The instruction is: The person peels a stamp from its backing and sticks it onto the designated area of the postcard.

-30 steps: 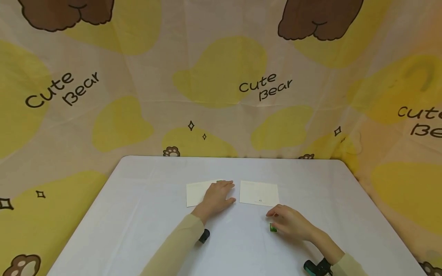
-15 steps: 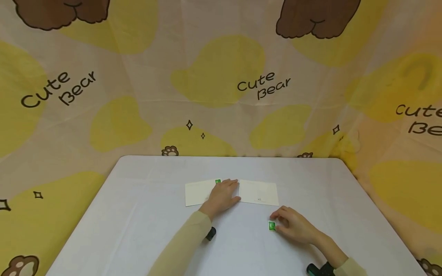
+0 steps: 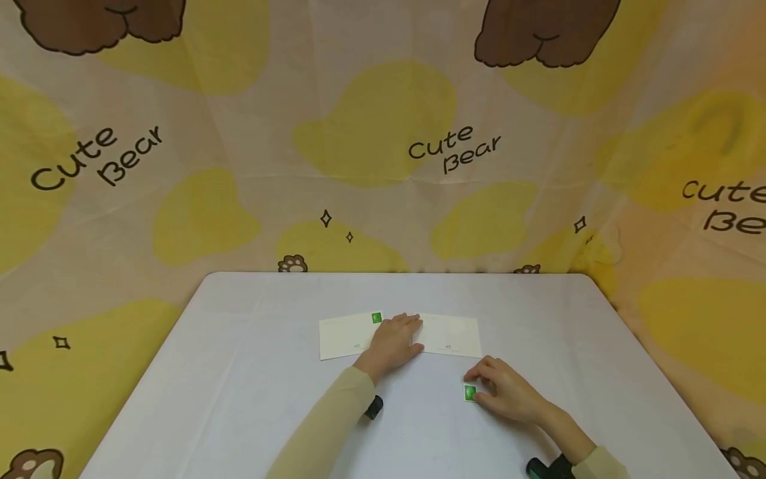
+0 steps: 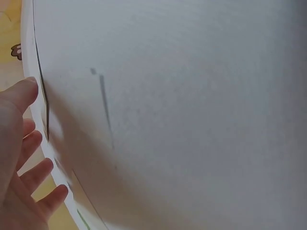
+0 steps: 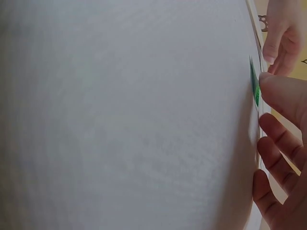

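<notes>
Since a second ago, the left hand (image 3: 391, 342) slides toward three o'clock, and the green square (image 3: 376, 317) at the one-o'clock corner of the left card (image 3: 342, 337) comes fully into sight. That hand lies across the inner ends of the left card and the right card (image 3: 449, 334), its fingers extended toward two o'clock and its thumb spread away at three.

At four o'clock from it, the right hand (image 3: 505, 391) points toward ten, fingers bent, forefinger and thumb apart. The loose green square (image 3: 469, 394) lies on the table (image 3: 239, 399) right by that thumb's tip, five o'clock from the right card.

Small gaps between the left hand's fingers show in the left wrist view, whereas the head view shows them nearly together. Seen from the right wrist, the loose green square narrows to a sliver beside the thumb.

White and smooth, the table has rounded far corners at eleven and one o'clock. Behind it hangs a cream backdrop (image 3: 359, 203) with yellow blotches, "Cute Bear" lettering (image 3: 457, 146) and brown bear shapes (image 3: 547, 40) along twelve o'clock. Pale yellow sleeves (image 3: 326, 416) cover both forearms.
</notes>
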`<state>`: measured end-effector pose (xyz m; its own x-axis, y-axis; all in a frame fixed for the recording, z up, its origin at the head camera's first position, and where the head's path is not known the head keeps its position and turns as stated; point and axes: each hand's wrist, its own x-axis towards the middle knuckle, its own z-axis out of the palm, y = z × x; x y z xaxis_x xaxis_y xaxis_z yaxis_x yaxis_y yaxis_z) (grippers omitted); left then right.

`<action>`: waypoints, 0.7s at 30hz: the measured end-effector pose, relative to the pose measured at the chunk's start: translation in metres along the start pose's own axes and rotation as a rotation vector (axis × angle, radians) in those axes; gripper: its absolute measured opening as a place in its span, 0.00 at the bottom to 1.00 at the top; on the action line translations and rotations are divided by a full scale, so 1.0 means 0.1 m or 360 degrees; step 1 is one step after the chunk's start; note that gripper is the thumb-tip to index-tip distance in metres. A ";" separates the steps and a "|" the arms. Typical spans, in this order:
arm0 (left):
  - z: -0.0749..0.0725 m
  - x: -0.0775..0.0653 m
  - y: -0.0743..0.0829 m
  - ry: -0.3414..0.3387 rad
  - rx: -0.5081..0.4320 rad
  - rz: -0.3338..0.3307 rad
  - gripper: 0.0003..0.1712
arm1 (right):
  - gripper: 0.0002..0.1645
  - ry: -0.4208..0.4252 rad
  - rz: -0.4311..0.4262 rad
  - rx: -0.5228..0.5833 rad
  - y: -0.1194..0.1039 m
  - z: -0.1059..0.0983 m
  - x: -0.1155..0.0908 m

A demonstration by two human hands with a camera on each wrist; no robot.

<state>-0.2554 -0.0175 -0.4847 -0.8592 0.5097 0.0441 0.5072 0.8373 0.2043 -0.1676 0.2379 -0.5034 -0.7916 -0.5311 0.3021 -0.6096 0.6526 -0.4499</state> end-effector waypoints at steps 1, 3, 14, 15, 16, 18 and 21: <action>0.00 0.00 0.00 -0.0003 0.0000 -0.0007 0.31 | 0.19 0.0002 -0.0007 -0.0012 0.00 0.00 0.00; 0.00 0.00 0.01 -0.0017 -0.0007 -0.0023 0.31 | 0.19 -0.0004 -0.0003 -0.0028 0.01 0.01 0.00; 0.03 -0.01 0.01 -0.0017 0.0075 -0.0027 0.28 | 0.18 -0.0056 0.0018 -0.0103 0.00 0.02 -0.01; 0.03 -0.01 0.01 -0.0010 0.0082 -0.0022 0.28 | 0.18 -0.0053 0.0012 -0.0106 0.00 0.01 -0.01; 0.03 0.00 0.01 -0.0005 0.0087 -0.0019 0.28 | 0.18 -0.0050 0.0007 -0.0110 0.00 0.01 -0.01; 0.04 0.00 0.01 0.0003 0.0090 -0.0015 0.28 | 0.18 -0.0050 0.0002 -0.0116 -0.02 0.00 0.00; 0.04 0.01 0.01 -0.0002 0.0096 -0.0020 0.28 | 0.17 -0.0056 0.0007 -0.0127 -0.04 -0.01 0.02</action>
<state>-0.2557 -0.0154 -0.4885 -0.8654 0.4994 0.0409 0.4997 0.8539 0.1457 -0.1667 0.2352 -0.5000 -0.7933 -0.5457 0.2700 -0.6084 0.6955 -0.3822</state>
